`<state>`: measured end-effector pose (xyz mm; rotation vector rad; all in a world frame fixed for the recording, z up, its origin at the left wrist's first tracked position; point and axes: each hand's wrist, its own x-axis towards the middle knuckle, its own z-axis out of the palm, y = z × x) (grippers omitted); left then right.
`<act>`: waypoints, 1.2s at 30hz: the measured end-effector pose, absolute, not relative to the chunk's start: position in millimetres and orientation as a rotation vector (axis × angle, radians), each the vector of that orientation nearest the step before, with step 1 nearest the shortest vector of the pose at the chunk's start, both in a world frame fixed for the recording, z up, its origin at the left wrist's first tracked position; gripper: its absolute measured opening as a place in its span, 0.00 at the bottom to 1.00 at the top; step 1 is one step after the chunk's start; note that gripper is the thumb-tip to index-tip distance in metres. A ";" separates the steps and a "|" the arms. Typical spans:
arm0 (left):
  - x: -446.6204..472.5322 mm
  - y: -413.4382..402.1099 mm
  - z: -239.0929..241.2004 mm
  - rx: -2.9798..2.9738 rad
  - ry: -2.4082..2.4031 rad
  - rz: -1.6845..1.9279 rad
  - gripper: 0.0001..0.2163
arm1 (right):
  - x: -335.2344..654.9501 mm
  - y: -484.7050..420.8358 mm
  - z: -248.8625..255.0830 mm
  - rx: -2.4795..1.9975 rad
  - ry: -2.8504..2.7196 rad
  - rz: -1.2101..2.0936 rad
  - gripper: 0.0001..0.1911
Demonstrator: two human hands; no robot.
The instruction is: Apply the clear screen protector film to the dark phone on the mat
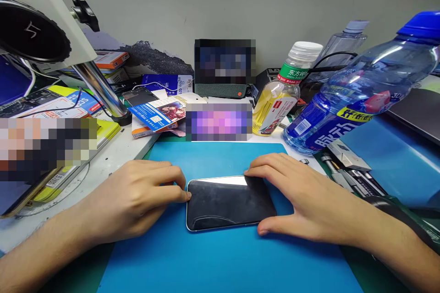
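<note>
A smartphone (230, 203) with a dark, glossy screen lies face up on a blue mat (220, 261), its long side running left to right. My left hand (140, 197) has its fingers curled, the tips against the phone's left short edge. Across the right end of the phone my right hand (295, 197) holds it by the long sides, fingertips on the far edge and thumb at the near edge. A pale reflection crosses the far part of the screen. What lies under the left palm is hidden.
A chrome stand post (99, 84) rises at the left. A tea bottle (282, 91) and a large blue-capped bottle (357, 87) stand back right, near several screwdriver-like tools (343, 176). A blue-and-white card (158, 112) lies on boxes behind the mat.
</note>
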<state>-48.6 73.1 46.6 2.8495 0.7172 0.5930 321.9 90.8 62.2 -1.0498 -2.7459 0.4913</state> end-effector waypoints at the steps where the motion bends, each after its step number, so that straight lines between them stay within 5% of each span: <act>1: -48.6 73.3 46.8 2.849 0.719 0.593 0.18 | 321.6 90.8 62.4 -1.054 -2.740 0.496 0.42; 36: -48.5 74.5 46.3 2.833 0.723 0.584 0.17 | 322.2 93.1 62.8 -1.079 -2.719 0.533 0.44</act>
